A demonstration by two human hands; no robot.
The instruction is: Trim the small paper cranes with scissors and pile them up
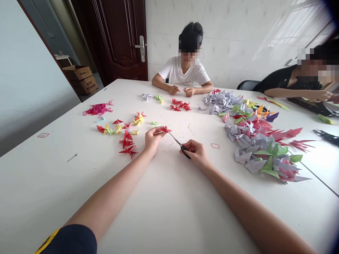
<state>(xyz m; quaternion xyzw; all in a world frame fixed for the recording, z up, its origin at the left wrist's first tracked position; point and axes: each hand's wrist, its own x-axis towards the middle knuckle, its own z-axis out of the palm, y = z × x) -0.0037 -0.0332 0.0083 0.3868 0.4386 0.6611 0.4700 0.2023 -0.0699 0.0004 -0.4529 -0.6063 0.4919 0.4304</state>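
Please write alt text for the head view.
A left hand holds red folded paper; the right hand holds scissors pointing at it, above a white table with colourful paper piles. One person sits opposite, another person at right.

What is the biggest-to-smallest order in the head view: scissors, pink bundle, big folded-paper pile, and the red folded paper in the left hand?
1. Folded-paper pile
2. Pink bundle
3. Scissors, partly hidden by the right hand
4. Red folded paper
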